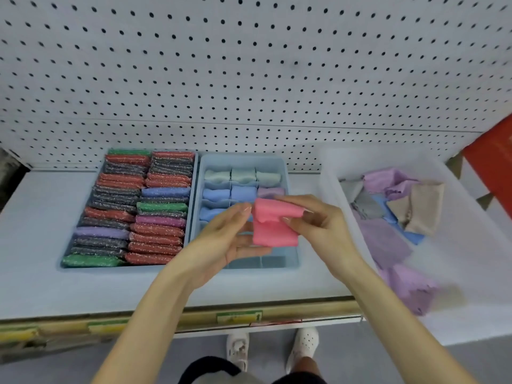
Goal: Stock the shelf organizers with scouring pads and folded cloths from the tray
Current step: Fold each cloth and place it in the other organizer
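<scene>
Two hands meet over the divided organizer point(288, 173) in the middle of the shelf point(36, 239). The right hand point(318, 223) pinches the top fold of one pink cloth point(274, 230), which hangs in the air above the organizer's front cells. The left hand point(227, 239) lies nearly flat, palm up, with its fingertips touching the cloth's left edge and gripping nothing.

Seven folded cloths point(243, 176) show in the organizer's cells: three pale green in the back row, two blue and one lilac in the next, and one blue in the third. The hands hide the other cells there.

A second organizer point(192, 217) stands just beside it on the left. It is packed with scouring pads point(155, 231) in two columns, more than ten in each; the exact count is not sure.

On the right, the white tray point(476, 261) holds at least six loose cloths point(385, 242), lilac, grey, beige and blue, all blurred.

A pegboard point(249, 65) rises behind. Two white shoes point(303, 345) show below the shelf edge.
</scene>
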